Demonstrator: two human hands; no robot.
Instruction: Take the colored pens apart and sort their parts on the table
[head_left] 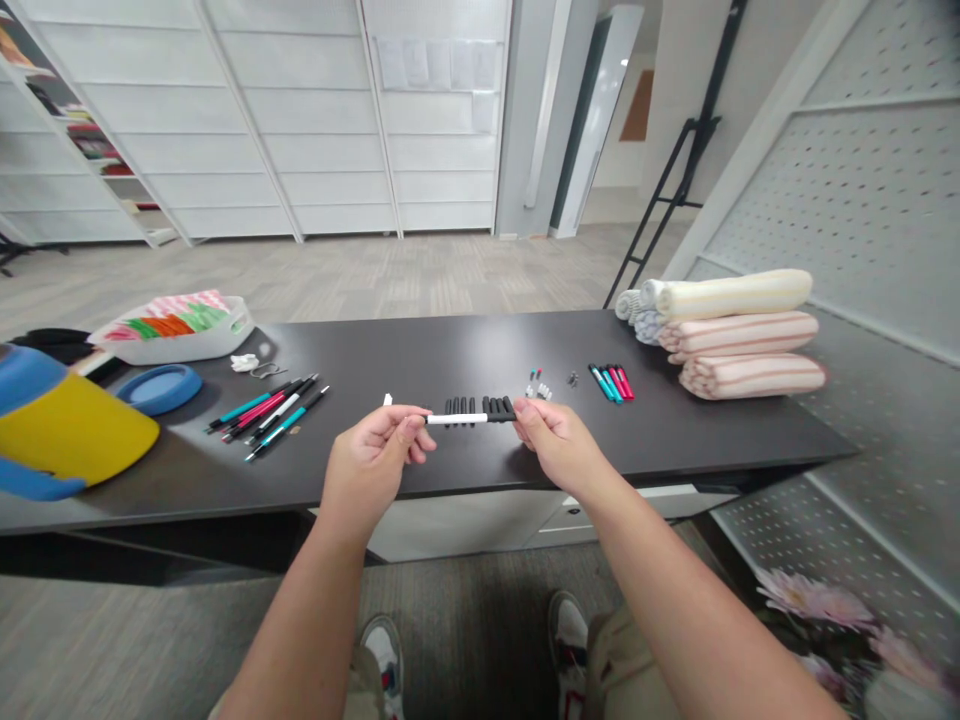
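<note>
A white pen with a black grip [459, 419] is stretched level between my two hands, above the front part of the dark desk. My left hand [373, 452] pinches its left end, and my right hand [551, 440] pinches the black right end. Just behind the pen lie several black pen parts [460, 406] in a row, partly hidden by it. Small white and coloured pen pieces [537, 390] sit beyond my right fingers. A little white piece [388, 400] lies behind my left hand.
Assorted pens [274, 412] are heaped on the left, near a blue lid [160, 388] and a yellow-and-blue container [71, 425]. A white basket [225, 338] holds colourful items. Teal and red pen barrels [611, 383] lie at right, before rolled towels [750, 335].
</note>
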